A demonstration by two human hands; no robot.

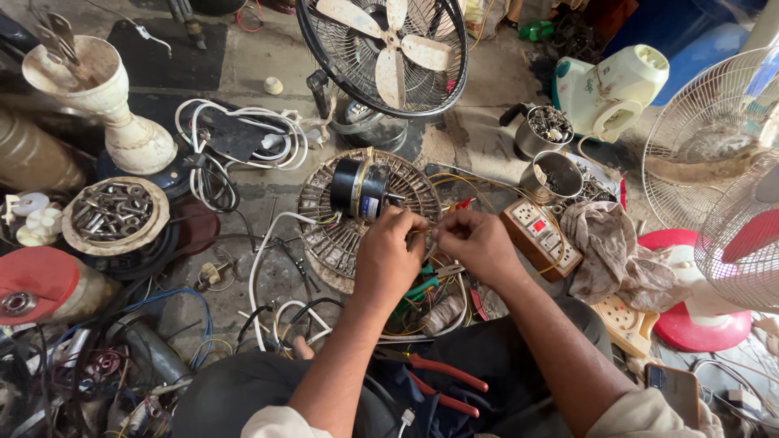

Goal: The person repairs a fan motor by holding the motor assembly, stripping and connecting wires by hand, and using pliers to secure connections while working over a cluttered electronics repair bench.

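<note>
- While both hands pinch thin wires between them, left hand (pixel 389 247) and right hand (pixel 475 243) nearly touch.
- Fan motor (pixel 359 188) lies just beyond, nearer the left hand, axis sideways.
- Pliers (pixel 438 381) rest on the lap.

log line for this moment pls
left hand: pinching thin wires | right hand: pinching same wires | fan motor: lying on grille ahead | pliers: on lap

Fan-repair workshop: stained concrete floor (pixel 487 89) crowded with black wire-caged fan head (pixel 381 53), white wire fan guards (pixel 714 138), metal cups of screws (pixel 545 128), red-handled pliers (pixel 438 381), tangled wires (pixel 243 134).
</note>
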